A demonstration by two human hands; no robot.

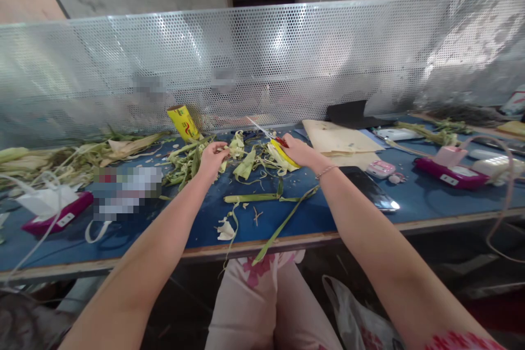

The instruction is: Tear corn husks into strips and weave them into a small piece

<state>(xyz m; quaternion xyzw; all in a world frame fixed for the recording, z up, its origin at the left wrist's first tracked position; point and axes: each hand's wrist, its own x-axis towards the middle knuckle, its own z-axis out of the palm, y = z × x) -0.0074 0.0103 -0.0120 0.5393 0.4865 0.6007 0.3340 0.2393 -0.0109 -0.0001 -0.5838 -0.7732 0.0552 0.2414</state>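
Observation:
My left hand (pixel 213 158) is closed, its fingertips pinched together at a small pale green scrap of plant leaf (pixel 235 147). Wrapped in my right hand (pixel 296 150) is a tool with a thin metal shaft and a red handle (pixel 281 142), its tip pointing to the far left. A bright yellow piece (pixel 287 155) lies just under that hand; whether the hand grips it too, I cannot tell. Between the hands lies a curled green husk piece (pixel 245 165). Nearer me are a green stalk (pixel 250 197) and a long leaf strip (pixel 283 225) hanging over the table edge.
Heaped husks (pixel 123 150) cover the left back beside a yellow box (pixel 184 122). A perforated metal screen (pixel 262 60) stands behind the blue table (pixel 205 224). To the right are brown paper sheets (pixel 338 138), a dark tablet (pixel 369 188), a pink case (pixel 380 169) and a magenta power strip (pixel 463 175).

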